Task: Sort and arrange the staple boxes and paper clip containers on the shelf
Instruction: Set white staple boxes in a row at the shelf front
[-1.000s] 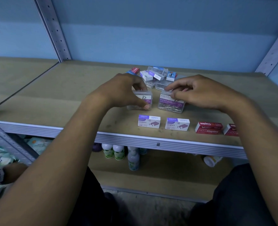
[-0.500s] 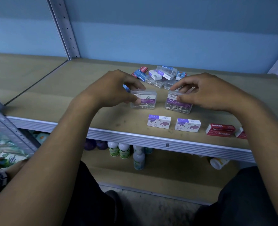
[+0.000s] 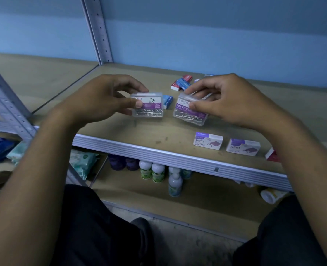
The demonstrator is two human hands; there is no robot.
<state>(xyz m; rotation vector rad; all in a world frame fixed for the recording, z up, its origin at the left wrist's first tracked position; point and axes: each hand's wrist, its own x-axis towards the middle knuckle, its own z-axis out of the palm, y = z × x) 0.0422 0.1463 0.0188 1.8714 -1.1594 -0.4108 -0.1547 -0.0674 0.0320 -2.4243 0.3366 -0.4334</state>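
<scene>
Here, taking the shelf point(image 3: 158, 135) as the landmark and going from its left end, a grey upright point(image 3: 98, 29) rises from the shelf's back edge against the blue wall. Over the shelf's left-middle, the left hand point(image 3: 101, 98) pinches the left clip case point(image 3: 149, 107), thumb on its front label and fingers curled over its top; the clear case seems lifted just off the shelf, though contact is hard to tell. Just behind and right of it a blue box point(image 3: 167, 100) lies on the shelf. Further back sits a small pile of red and blue boxes point(image 3: 182, 84). Right of centre, the right hand point(image 3: 231, 98) grips the right clip case point(image 3: 189, 112), thumb on its purple label, fingers curled over the top; this case tilts, and its lower edge is at or near the shelf. Near the shelf's front edge, to the right, two white staple boxes point(image 3: 207, 141) point(image 3: 243, 146) stand side by side, apart from each other, and a red box point(image 3: 272, 155) peeks out beside the right forearm. Under the shelf, bottles point(image 3: 157, 172) stand on a lower board.
</scene>
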